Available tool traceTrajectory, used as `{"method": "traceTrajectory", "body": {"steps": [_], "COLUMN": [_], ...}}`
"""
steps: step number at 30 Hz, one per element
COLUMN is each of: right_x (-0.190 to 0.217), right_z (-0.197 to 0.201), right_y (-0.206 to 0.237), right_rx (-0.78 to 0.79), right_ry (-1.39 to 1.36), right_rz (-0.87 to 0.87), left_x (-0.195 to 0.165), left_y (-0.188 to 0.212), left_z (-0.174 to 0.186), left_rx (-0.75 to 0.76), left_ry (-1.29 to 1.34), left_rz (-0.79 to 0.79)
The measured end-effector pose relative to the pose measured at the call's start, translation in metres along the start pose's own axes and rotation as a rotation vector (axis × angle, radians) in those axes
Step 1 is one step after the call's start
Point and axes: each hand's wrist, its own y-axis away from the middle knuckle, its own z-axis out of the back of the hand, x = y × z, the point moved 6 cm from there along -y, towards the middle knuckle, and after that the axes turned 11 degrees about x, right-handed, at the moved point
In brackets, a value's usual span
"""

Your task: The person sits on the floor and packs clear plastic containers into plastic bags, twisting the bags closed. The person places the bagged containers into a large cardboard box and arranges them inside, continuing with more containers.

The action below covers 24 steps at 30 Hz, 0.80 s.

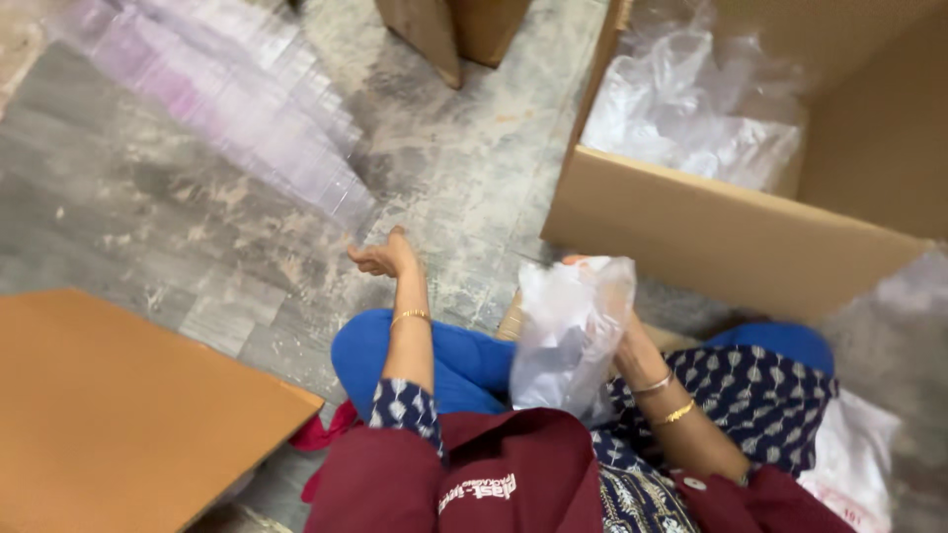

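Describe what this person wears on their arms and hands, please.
The left hand is bare, with a thin gold bangle at the wrist and a navy white-patterned sleeve. The right arm carries two gold bangles; a maroon garment covers the shoulders.

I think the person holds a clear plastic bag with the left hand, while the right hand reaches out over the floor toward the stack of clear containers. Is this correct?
Not quite: the hands are swapped. In the head view, the right hand holds the clear plastic bag, while the left hand reaches out over the floor toward the stack of clear containers. Its fingers hold nothing.
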Motion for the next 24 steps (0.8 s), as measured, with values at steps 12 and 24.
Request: {"method": "traceTrajectory", "body": {"steps": [12, 24], "right_x": [0.027, 0.012], "right_z": [0.019, 0.018], "right_y": [0.020, -0.005], "right_rx": [-0.177, -0.201], "right_ry": [0.170, 0.195], "right_rz": [0.096, -0.001], "left_x": [0.007, 0.020], "left_y": [-0.066, -0.091], "left_z": [-0.033, -0.075], "left_rx": [-0.144, -0.436], "left_ry": [-0.288, -0.252], "left_rz": [0.015, 0.077]}}
